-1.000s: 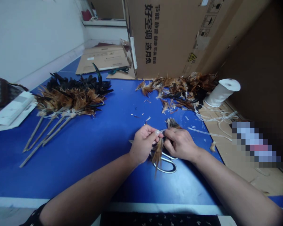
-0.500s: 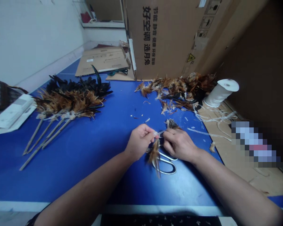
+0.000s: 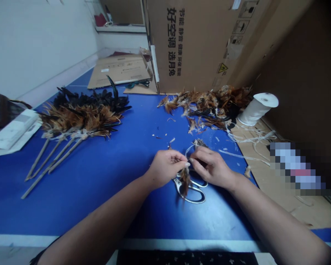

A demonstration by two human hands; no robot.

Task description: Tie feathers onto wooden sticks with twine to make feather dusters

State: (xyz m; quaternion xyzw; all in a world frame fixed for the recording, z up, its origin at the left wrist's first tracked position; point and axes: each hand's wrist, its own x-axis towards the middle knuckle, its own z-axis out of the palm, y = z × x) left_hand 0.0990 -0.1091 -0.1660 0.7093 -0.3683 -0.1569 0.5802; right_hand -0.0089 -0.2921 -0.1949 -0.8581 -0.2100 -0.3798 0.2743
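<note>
While both hands meet above the blue table, the left hand and right hand pinch a small brown feather bundle, tips hanging down over metal scissors, with pale string looping above.

Work surface: blue tabletop with a pale front edge. Left boundary: plain white wall. Rear: large printed cardboard box standing upright, flattened cardboard sheets lying beside it. Right: brown cardboard panel. Lighting: even, diffuse.
</note>
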